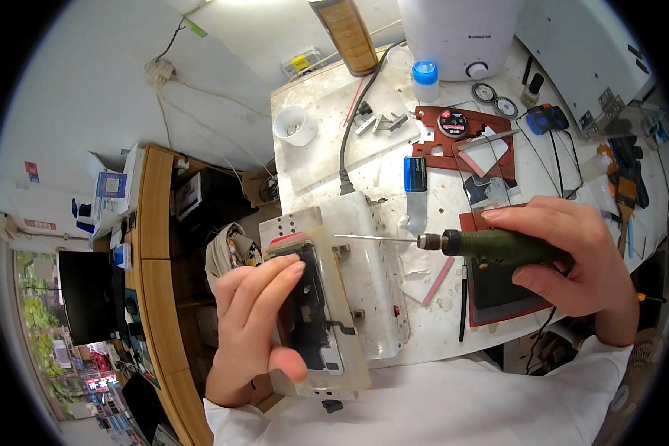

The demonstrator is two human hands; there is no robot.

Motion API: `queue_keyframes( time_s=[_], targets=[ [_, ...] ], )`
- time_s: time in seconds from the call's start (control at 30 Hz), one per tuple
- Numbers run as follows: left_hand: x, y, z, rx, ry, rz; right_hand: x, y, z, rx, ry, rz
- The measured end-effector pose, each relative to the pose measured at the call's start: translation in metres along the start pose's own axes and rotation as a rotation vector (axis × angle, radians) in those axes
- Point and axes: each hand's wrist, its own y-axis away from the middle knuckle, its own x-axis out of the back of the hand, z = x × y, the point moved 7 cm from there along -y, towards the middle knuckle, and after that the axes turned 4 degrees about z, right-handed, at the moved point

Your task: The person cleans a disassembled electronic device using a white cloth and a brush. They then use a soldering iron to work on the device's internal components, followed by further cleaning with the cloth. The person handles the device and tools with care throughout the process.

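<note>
My right hand (583,256) is wrapped round a dark green rotary tool (509,246), its cable hanging below. The tool's long thin metal bit (375,238) points left, its tip near the upper edge of a black phone part (316,320). That part, perhaps a screen or frame with a ribbon cable, lies on a pale, tilted plate (349,349) at the side of a white machine (375,290). Across the phone part lie the fingers of my left hand (253,308), stretched out, with the thumb apart near its lower end. Contact between bit and phone part cannot be made out.
A white cup (295,126), a brown spray can (347,37) and a blue-capped bottle (425,80) stand at the back. Near the right hand are a red-brown mat (502,297), a black pen-like stick (464,301) and a round tin (453,123). A black power cord (346,149) runs into the machine.
</note>
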Motion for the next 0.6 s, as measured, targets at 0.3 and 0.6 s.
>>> queue_keyframes(
  time_s=[0.3, 0.6],
  targets=[
    [-0.004, 0.002, -0.002, -0.048, -0.145, -0.063, -0.005, -0.002, 0.001, -0.019, 0.017, -0.08],
    [-0.005, 0.001, -0.002, -0.099, -0.149, -0.039, -0.019, -0.014, -0.013, 0.169, 0.303, 0.029]
  ],
)
